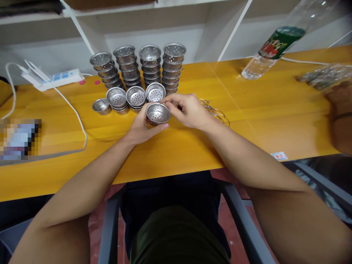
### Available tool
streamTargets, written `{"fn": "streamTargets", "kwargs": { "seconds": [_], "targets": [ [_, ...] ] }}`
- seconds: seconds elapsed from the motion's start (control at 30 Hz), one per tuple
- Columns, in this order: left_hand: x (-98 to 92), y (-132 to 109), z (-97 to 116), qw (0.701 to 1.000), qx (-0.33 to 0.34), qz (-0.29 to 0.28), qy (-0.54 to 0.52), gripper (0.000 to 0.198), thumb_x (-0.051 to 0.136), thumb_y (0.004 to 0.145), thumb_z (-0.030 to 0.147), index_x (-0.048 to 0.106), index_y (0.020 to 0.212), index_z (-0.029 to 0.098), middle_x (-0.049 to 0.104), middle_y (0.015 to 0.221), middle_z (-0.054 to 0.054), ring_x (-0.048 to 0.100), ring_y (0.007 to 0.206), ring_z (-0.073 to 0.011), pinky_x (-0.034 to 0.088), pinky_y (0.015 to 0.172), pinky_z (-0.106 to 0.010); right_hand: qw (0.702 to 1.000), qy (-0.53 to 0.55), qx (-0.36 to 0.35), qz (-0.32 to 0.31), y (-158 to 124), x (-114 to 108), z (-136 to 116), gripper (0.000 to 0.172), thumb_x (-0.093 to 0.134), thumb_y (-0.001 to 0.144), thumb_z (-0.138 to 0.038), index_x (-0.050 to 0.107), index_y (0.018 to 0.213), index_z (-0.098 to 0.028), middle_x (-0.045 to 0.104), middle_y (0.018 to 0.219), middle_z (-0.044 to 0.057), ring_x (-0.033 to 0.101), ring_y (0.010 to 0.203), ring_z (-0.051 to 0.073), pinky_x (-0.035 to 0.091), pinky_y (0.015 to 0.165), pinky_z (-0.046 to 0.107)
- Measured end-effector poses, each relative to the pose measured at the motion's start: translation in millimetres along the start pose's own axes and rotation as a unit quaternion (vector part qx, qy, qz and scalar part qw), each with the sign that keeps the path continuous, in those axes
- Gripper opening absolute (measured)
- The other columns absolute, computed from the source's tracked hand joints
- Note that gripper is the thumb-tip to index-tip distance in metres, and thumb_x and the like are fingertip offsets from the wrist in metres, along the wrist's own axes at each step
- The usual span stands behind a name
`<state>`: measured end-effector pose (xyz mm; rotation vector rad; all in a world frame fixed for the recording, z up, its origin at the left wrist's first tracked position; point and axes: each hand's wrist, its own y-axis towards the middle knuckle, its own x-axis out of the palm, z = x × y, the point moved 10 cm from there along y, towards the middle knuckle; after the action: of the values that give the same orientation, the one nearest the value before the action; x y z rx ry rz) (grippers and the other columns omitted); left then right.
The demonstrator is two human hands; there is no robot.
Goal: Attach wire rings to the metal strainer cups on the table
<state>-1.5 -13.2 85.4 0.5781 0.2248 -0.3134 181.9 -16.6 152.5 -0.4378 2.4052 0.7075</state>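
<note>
My left hand [139,129] is closed around a small perforated metal strainer cup [158,114], its open mouth tilted up toward me. The thumb lies along the near side, with the fingers partly hidden behind the cup. At the cup's right rim, my right hand [190,110] has thumb and forefinger in a pinch; whatever lies between those fingertips is too small to make out. Just beyond my hands are short stacks of similar cups [116,97] and a single cup [102,106]. Thin bent wire pieces [217,112] lie partly hidden behind my right wrist.
Tall stacks of strainer cups [174,68] stand along the back. On the left are a power strip [55,79], a white cable [74,112] and a blurred-out object [19,139]. A plastic bottle [277,46] and a clear bag [324,77] are at right.
</note>
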Motion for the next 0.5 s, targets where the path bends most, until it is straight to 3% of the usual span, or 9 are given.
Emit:
{"fn": "streamTargets", "kwargs": {
  "seconds": [0.27,0.5],
  "targets": [
    [-0.2,-0.6,4.0,1.0,0.007,-0.006,0.019,0.099,0.108,0.094,0.09,0.07,0.161,0.027,0.086,0.15,-0.015,0.088,0.14,-0.0382,0.077,0.121,-0.054,0.998,0.054,-0.001,0.018,1.3,5.4,3.9,0.041,0.067,0.125,-0.061,0.083,0.131,-0.024,0.071,0.092,0.003,0.058,0.083,0.024,0.05,0.086,0.041],
    [-0.5,-1.5,3.2,0.999,0.02,-0.005,0.025,0.098,0.107,0.096,0.088,0.068,0.162,0.027,0.085,0.153,-0.016,0.088,0.143,-0.0381,0.075,0.124,-0.054,0.998,0.056,-0.005,0.014,1.0,4.9,4.4,0.037,0.071,0.124,-0.058,0.082,0.129,-0.023,0.063,0.084,0.0,0.055,0.081,0.024,0.049,0.083,0.04]
  ]
}}
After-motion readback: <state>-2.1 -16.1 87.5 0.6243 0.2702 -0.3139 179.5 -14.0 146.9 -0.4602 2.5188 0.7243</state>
